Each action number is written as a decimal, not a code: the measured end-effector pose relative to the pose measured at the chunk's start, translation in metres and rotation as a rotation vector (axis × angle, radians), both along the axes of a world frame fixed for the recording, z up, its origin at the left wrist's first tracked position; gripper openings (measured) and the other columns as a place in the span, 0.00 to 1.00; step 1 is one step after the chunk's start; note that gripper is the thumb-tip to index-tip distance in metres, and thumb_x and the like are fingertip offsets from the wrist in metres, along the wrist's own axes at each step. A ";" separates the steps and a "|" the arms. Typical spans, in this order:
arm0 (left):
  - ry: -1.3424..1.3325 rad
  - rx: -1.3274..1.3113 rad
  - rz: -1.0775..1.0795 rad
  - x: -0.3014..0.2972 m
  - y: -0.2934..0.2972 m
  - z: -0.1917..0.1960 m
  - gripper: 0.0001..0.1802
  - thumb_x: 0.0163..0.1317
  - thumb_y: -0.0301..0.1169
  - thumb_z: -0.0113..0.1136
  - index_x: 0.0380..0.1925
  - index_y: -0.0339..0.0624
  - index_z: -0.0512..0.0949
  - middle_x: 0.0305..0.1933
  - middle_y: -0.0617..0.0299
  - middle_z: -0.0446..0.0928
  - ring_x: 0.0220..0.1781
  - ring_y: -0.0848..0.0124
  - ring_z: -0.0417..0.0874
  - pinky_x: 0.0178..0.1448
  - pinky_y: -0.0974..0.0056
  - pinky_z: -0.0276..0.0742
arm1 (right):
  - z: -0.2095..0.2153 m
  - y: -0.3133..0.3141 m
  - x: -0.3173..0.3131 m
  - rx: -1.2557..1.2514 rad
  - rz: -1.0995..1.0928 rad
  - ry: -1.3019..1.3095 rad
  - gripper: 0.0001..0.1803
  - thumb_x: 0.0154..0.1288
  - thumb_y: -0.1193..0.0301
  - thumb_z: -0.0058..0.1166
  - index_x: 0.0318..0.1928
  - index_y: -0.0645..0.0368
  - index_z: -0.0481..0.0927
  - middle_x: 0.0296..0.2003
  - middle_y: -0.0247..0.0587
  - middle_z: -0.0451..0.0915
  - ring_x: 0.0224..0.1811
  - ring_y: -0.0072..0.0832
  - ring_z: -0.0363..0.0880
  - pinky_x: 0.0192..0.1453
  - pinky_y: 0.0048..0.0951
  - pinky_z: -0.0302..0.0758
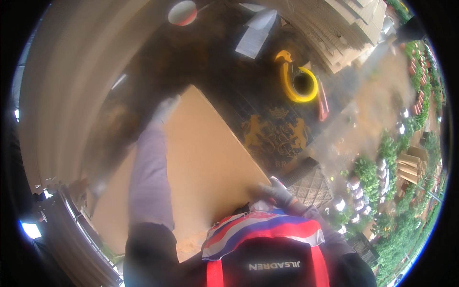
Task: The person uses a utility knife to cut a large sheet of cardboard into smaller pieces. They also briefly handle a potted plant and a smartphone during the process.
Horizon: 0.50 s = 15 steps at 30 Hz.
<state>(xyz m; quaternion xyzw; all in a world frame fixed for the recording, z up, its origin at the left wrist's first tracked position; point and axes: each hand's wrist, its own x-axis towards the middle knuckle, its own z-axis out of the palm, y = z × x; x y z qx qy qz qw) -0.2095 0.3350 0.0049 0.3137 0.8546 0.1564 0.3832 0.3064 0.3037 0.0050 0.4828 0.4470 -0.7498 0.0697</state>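
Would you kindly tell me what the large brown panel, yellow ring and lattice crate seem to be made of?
The large brown panel looks like matte cardboard, judging by its flat tan face and thin edge. The yellow ring seems smooth plastic or tape, given its even, bright colour. The lattice crate is probably dull plastic, from its regular openwork, though it is blurred.

We have the cardboard (205,148) before our body, between our hands: the left hand (165,109) is at its far left edge, the right hand (278,192) at its near right edge. Beyond the cardboard, to the right, lies the tape (288,83), with a thin tool (323,100) just right of it. Behind them is the stack (334,36). Right of our right hand stands the crate (307,185); farther right are plants (368,167).
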 end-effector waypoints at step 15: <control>-0.120 0.102 0.009 -0.004 0.025 0.037 0.47 0.53 0.40 0.75 0.66 0.28 0.63 0.69 0.45 0.67 0.70 0.57 0.68 0.70 0.59 0.64 | 0.017 0.054 -0.041 0.141 0.038 -0.143 0.33 0.58 0.52 0.66 0.48 0.73 0.77 0.40 0.52 0.83 0.40 0.35 0.83 0.38 0.35 0.79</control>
